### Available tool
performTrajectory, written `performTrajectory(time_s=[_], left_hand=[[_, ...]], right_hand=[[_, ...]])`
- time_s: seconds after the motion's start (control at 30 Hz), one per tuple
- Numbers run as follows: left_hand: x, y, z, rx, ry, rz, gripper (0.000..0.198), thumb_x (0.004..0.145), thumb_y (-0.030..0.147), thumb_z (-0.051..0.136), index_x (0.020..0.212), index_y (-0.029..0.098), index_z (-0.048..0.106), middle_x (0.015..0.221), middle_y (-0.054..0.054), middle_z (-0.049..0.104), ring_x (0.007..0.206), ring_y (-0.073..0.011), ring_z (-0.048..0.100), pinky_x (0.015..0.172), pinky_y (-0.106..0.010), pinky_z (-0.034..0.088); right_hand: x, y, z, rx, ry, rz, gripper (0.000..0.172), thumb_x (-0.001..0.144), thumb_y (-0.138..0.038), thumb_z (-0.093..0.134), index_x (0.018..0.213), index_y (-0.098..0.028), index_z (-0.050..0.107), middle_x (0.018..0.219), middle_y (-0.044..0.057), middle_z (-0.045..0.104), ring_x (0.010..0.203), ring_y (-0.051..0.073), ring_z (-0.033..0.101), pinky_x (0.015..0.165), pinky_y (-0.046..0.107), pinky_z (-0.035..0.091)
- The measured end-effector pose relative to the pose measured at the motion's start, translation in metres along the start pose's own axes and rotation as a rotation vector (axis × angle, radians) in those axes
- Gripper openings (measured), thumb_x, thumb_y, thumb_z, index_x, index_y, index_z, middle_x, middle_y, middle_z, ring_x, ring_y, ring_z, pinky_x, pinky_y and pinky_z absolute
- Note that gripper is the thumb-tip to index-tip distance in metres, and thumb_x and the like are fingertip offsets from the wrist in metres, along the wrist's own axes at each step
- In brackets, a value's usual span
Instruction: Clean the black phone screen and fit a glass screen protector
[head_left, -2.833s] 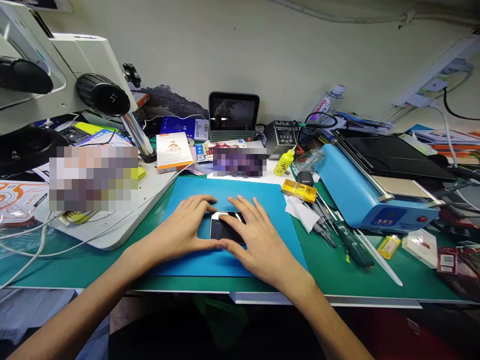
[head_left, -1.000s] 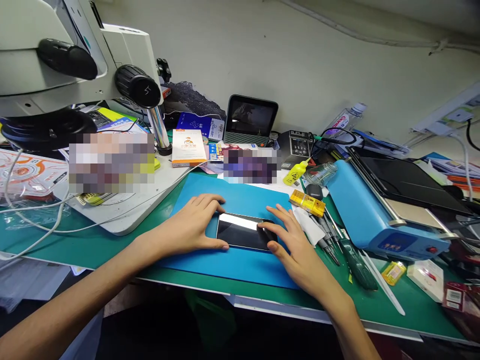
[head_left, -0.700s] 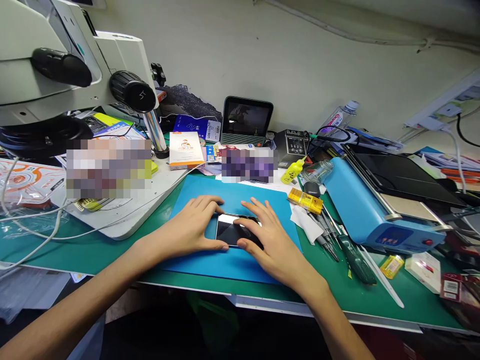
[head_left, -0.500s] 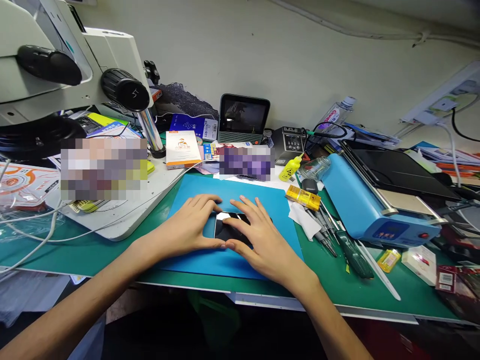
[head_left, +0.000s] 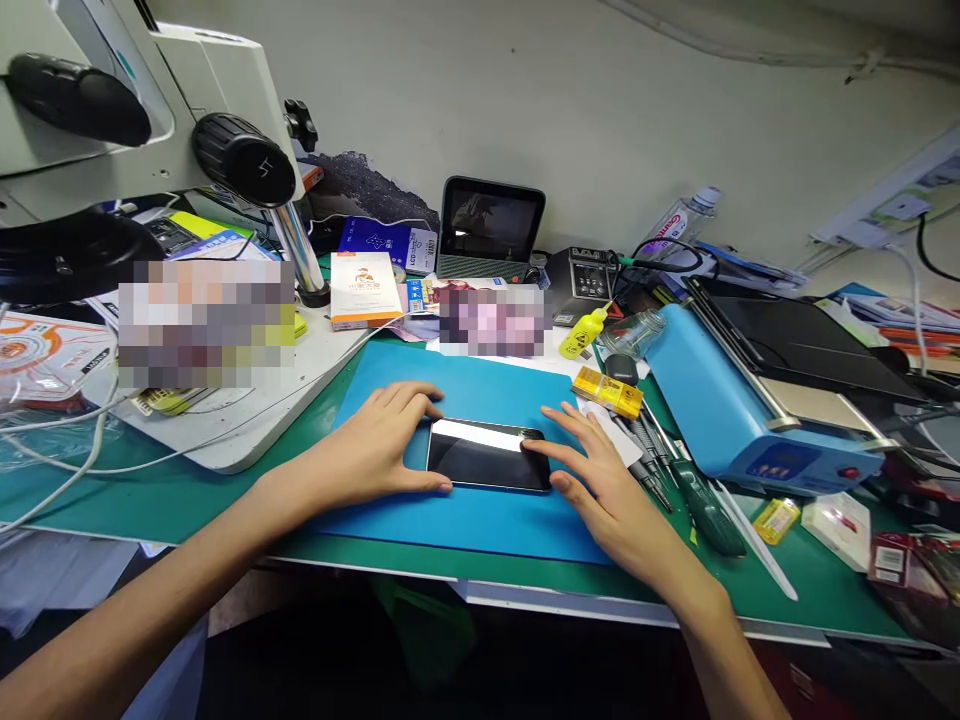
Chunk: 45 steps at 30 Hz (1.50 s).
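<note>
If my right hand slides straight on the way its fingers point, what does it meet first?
The flat black glossy phone on the blue mat; the right hand seems to touch its right end.

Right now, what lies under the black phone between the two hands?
The phone lies flat on a blue mat, which rests on a green mat. The left hand grips its left end; the right hand touches its right end. Its underside is hidden.

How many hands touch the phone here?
2. The left hand brackets the left end of the phone on the blue mat; the right hand touches its right end with fingertips.
</note>
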<state>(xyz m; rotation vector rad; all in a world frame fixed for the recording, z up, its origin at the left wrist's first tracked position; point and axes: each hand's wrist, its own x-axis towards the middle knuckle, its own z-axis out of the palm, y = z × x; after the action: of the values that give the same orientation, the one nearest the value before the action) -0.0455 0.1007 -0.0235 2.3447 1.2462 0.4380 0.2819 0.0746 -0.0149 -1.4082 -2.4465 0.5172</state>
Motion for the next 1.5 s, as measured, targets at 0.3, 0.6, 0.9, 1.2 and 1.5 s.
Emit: performTrajectory(time_s=[0.3, 0.6, 0.9, 1.2, 1.5], left_hand=[[-0.002, -0.006, 0.006, -0.012, 0.040, 0.026, 0.064, 0.082, 0.069, 0.074, 0.122, 0.022, 0.057, 0.149, -0.014, 0.053, 0.140, -0.0370, 0.048, 0.114, -0.056, 0.042], [-0.001, -0.002, 0.006, -0.023, 0.067, 0.006, 0.051, 0.081, 0.052, 0.079, 0.119, 0.024, 0.057, 0.146, -0.013, 0.055, 0.139, -0.0368, 0.050, 0.116, -0.057, 0.042], [-0.001, -0.002, 0.004, -0.023, 0.032, 0.001, 0.062, 0.082, 0.067, 0.075, 0.121, 0.023, 0.057, 0.149, -0.013, 0.053, 0.140, -0.0370, 0.048, 0.116, -0.057, 0.041], [-0.001, -0.003, 0.004, -0.025, 0.030, 0.007, 0.063, 0.081, 0.071, 0.073, 0.119, 0.023, 0.058, 0.148, -0.012, 0.054, 0.140, -0.0368, 0.049, 0.116, -0.056, 0.040], [-0.001, -0.005, 0.005, 0.000, 0.032, 0.016, 0.065, 0.082, 0.071, 0.073, 0.122, 0.023, 0.056, 0.148, -0.013, 0.052, 0.140, -0.0364, 0.048, 0.115, -0.056, 0.041]], right_hand=[[0.026, -0.044, 0.015, -0.059, -0.006, -0.140, 0.045, 0.103, -0.056, 0.054, 0.138, -0.029, 0.061, 0.168, 0.007, 0.040, 0.161, 0.030, 0.023, 0.131, 0.064, 0.015], [0.045, -0.083, 0.032, -0.022, -0.002, -0.273, 0.048, 0.100, -0.058, 0.058, 0.135, -0.027, 0.065, 0.164, 0.009, 0.046, 0.161, 0.029, 0.024, 0.132, 0.059, 0.017], [0.026, -0.042, 0.014, -0.049, 0.005, -0.125, 0.042, 0.106, -0.052, 0.049, 0.142, -0.035, 0.063, 0.168, 0.004, 0.041, 0.161, 0.031, 0.024, 0.130, 0.065, 0.015], [-0.004, -0.003, 0.005, -0.008, 0.046, -0.015, 0.042, 0.107, -0.049, 0.050, 0.147, -0.040, 0.057, 0.170, 0.000, 0.036, 0.161, 0.031, 0.021, 0.131, 0.066, 0.015], [0.012, -0.025, 0.010, -0.019, 0.036, -0.066, 0.039, 0.103, -0.053, 0.055, 0.135, -0.033, 0.065, 0.168, 0.003, 0.041, 0.160, 0.033, 0.024, 0.131, 0.065, 0.017]])
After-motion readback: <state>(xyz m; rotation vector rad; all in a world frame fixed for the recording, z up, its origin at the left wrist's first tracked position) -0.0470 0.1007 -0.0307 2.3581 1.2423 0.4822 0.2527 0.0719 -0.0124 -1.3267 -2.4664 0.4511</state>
